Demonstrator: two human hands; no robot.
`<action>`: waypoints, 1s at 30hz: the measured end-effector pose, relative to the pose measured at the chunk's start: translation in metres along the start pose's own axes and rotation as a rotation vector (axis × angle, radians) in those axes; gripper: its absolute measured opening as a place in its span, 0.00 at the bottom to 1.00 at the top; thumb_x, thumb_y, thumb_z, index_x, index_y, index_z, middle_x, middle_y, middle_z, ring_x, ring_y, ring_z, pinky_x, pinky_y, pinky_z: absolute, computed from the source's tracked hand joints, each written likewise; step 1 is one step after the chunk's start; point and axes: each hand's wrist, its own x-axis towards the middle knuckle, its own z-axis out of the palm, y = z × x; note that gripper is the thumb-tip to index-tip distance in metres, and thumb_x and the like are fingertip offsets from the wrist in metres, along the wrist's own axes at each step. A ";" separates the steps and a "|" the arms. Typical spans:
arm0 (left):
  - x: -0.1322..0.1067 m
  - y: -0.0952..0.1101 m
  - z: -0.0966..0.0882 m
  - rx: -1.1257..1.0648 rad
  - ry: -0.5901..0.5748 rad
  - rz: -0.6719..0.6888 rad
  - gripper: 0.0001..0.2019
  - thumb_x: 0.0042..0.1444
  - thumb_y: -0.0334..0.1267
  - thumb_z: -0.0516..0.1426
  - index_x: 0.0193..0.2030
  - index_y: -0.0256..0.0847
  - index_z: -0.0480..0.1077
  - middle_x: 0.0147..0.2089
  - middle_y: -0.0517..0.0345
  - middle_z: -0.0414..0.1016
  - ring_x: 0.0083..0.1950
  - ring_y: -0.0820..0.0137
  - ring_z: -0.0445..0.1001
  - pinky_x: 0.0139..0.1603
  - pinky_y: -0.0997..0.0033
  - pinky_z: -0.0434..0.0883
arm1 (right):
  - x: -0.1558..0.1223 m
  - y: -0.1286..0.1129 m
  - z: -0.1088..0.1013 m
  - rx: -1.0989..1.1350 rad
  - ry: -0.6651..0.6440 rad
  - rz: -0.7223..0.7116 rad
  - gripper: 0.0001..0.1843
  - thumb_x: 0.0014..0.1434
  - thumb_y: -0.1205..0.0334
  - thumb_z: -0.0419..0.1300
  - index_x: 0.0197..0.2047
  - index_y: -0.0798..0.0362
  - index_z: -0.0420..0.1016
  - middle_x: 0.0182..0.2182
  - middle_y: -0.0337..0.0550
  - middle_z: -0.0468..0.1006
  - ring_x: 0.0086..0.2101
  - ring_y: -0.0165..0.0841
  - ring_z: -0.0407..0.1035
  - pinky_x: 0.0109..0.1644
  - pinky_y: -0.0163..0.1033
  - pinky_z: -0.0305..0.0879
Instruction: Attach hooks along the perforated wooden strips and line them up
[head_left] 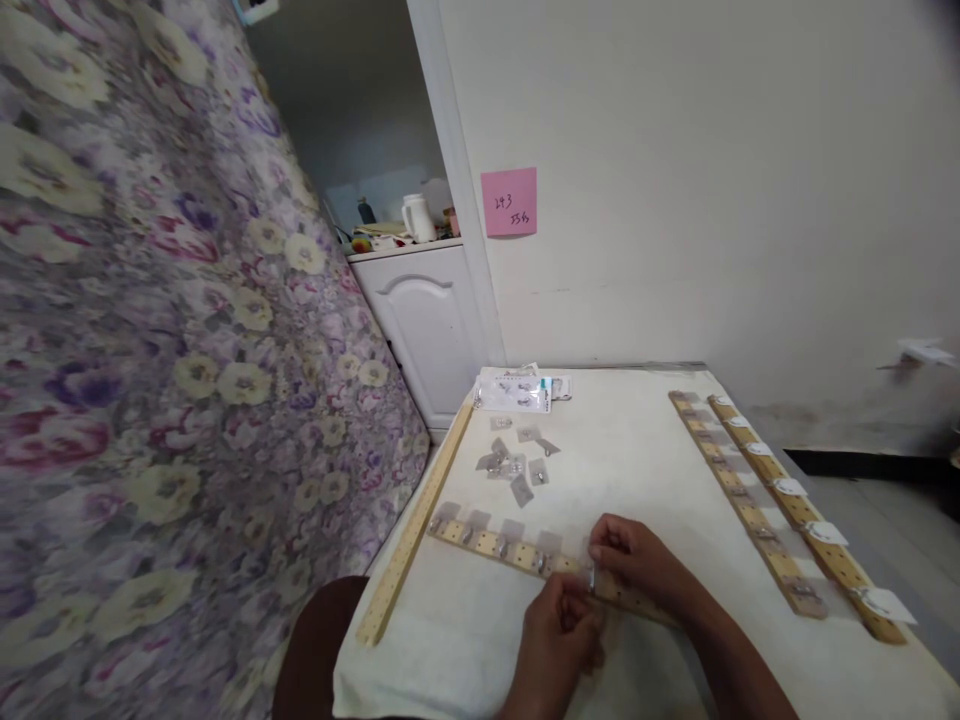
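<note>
A wooden strip with holes [480, 541] lies slanted across the cloth-covered table in front of me. Small metal pieces [502, 546] sit along it, each with a clear plastic square [512, 529] sticking out on the far side. My right hand [630, 555] is over the strip, thumb and fingers pinched beside another small metal piece [592, 578]. Close by on the near side, my left hand [559, 630] has its fingers curled together against the strip's edge. What either hand's fingertips hold is too small to make out.
Loose clear squares with metal bits [517, 465] lie scattered beyond the strip. A bare perforated wooden strip [412, 535] runs along the left edge, below printed packets [514, 392]. On the right are two strips, one with clear squares [739, 490], one with white discs [789, 487].
</note>
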 end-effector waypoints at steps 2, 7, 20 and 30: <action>-0.007 -0.001 -0.006 0.161 0.031 0.049 0.08 0.50 0.33 0.55 0.39 0.40 0.64 0.22 0.70 0.63 0.21 0.77 0.65 0.23 0.78 0.61 | 0.002 0.002 -0.004 -0.014 0.033 -0.002 0.04 0.53 0.63 0.57 0.29 0.54 0.66 0.19 0.31 0.65 0.20 0.24 0.57 0.24 0.31 0.51; -0.022 -0.003 -0.020 0.722 0.022 0.355 0.06 0.58 0.33 0.50 0.36 0.40 0.68 0.32 0.57 0.70 0.34 0.70 0.69 0.35 0.72 0.65 | 0.007 0.011 -0.003 -0.047 0.042 -0.015 0.05 0.54 0.62 0.57 0.33 0.54 0.69 0.21 0.33 0.66 0.23 0.26 0.59 0.27 0.32 0.52; -0.017 -0.009 -0.025 0.829 0.017 0.467 0.11 0.61 0.33 0.47 0.40 0.41 0.70 0.35 0.54 0.71 0.37 0.69 0.71 0.37 0.73 0.69 | 0.013 0.014 0.008 -0.254 0.079 -0.010 0.03 0.51 0.66 0.55 0.29 0.53 0.70 0.21 0.34 0.67 0.25 0.28 0.60 0.30 0.33 0.55; -0.018 -0.019 -0.028 0.856 -0.030 0.475 0.18 0.61 0.31 0.45 0.57 0.38 0.63 0.43 0.46 0.72 0.44 0.64 0.71 0.43 0.65 0.72 | 0.015 0.014 0.004 -0.312 0.110 0.030 0.04 0.51 0.64 0.55 0.29 0.53 0.70 0.22 0.36 0.69 0.27 0.30 0.62 0.31 0.35 0.57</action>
